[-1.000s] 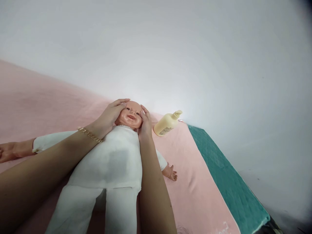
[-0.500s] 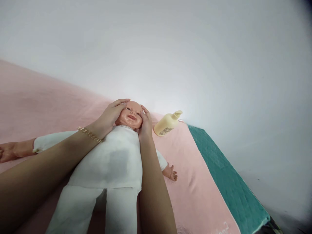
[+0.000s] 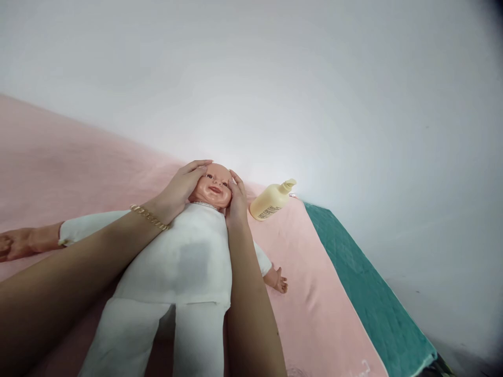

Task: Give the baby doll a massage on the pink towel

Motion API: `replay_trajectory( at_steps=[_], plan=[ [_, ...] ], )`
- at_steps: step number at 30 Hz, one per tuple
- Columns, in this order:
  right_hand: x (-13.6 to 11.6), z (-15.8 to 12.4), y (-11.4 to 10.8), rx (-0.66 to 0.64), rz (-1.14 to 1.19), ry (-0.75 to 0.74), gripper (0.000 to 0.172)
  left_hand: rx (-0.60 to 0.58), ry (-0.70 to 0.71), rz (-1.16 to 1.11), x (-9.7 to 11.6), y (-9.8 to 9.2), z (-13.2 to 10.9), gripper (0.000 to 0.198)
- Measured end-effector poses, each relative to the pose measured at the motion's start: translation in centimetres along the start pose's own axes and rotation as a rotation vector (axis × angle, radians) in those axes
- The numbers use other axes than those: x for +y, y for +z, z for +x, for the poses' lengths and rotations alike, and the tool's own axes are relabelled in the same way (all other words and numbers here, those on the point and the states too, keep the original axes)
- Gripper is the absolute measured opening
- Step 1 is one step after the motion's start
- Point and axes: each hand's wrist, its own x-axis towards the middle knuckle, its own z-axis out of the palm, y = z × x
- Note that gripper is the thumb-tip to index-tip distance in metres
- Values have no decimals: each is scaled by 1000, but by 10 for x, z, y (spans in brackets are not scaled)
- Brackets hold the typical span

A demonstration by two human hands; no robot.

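A baby doll (image 3: 188,262) in a white cloth body lies on its back on a pink towel (image 3: 314,309). Its plastic head (image 3: 214,186) points away from me. My left hand (image 3: 181,186), with a gold bracelet at the wrist, cups the left side of the head, fingers curved over the forehead. My right hand (image 3: 236,201) presses against the other cheek, fingers laid along the head. Both hands hold the doll's head between them.
A cream pump bottle (image 3: 271,200) lies on the towel just right of the doll's head. A teal quilted mat (image 3: 369,293) shows under the towel's right edge. A white wall rises behind.
Hardly anything differs: the view has shifted slightly, and my fingers have slid a little on the doll's head.
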Motion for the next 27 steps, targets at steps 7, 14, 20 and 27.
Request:
replay_trajectory(
  at_steps=[7, 14, 20, 27],
  plan=[
    [1, 0, -1, -10, -8, -13, 41, -13, 10, -12, -5, -3, 4, 29],
    [2, 2, -1, 3, -19, -18, 41, -12, 8, -10, -6, -2, 5, 28],
    [0, 1, -3, -24, -10, -17, 39, 5, -24, -48, -4, -2, 4, 30],
    [-3, -2, -3, -13, 68, 28, 44, 11, -45, -107, -6, -3, 6, 30]
  ],
)
